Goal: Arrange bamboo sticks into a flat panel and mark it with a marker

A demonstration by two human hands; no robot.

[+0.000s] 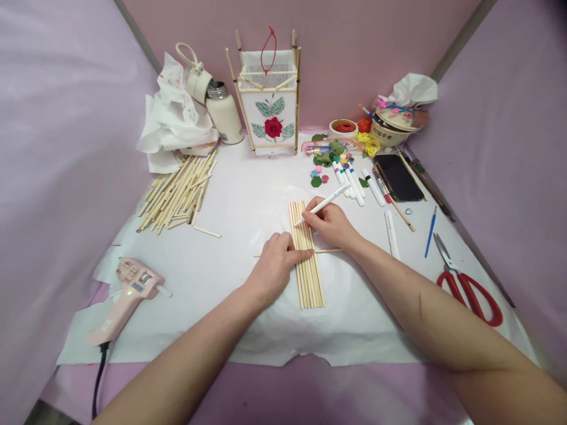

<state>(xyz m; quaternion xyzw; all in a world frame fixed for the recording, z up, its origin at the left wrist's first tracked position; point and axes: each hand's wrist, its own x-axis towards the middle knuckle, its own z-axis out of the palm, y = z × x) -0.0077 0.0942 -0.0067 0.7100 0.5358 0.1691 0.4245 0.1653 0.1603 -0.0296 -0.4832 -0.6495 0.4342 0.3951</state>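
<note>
A row of pale wooden sticks [310, 282] lies side by side on the white sheet in front of me. One thin stick [328, 251] crosses the row beneath my left hand, its ends showing on both sides. My left hand [278, 264] presses down on the row, index finger laid across it and the other fingers curled. Between the fingertips of my right hand [330, 222] is a white marker pen [328, 198]. Its tip touches or hovers just over the upper left part of the row; I cannot tell which.
Left are a pile of sticks [177, 192], a pink glue gun [133, 292], crumpled paper [177, 121] and a bottle [225, 115]. A rose-decorated lantern [270, 109] stands behind. Right are markers [349, 180], a phone [398, 178], red-handled scissors [465, 286] and a tub [390, 134].
</note>
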